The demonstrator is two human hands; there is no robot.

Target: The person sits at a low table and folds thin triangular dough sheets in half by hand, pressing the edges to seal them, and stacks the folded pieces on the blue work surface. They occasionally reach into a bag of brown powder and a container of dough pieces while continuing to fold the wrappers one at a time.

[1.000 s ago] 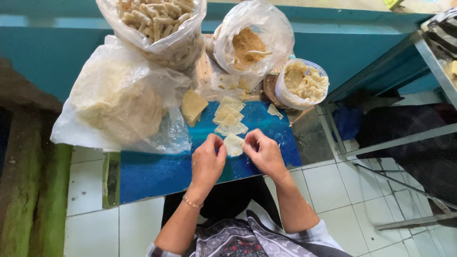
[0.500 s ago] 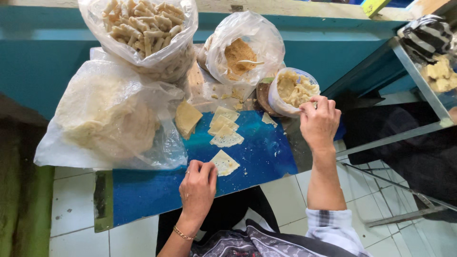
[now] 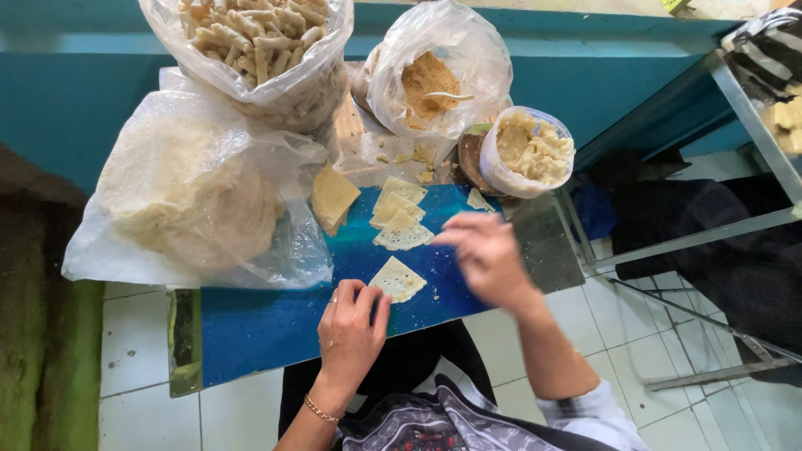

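Observation:
A pale triangular pastry sheet (image 3: 398,280) lies on the blue board (image 3: 276,321). My left hand (image 3: 352,330) rests on the board with its fingertips touching the sheet's near edge. My right hand (image 3: 487,255) hovers blurred just right of the sheet, above the board; I cannot tell whether its fingers pinch anything. A small pile of similar triangular sheets (image 3: 399,215) lies just beyond. A plastic-lined bowl of crumbly yellow filling (image 3: 535,150) stands at the board's far right corner.
A large bag of round wrappers (image 3: 196,196) lies at the left. A bag of rolled pastries (image 3: 255,42) and a bag of brownish crumbs with a spoon (image 3: 434,79) sit behind. A metal frame (image 3: 752,108) stands at the right over white floor tiles.
My right hand has come back from the filling bowl toward the single sheet. My left hand stays at the sheet, which one second ago both hands were touching.

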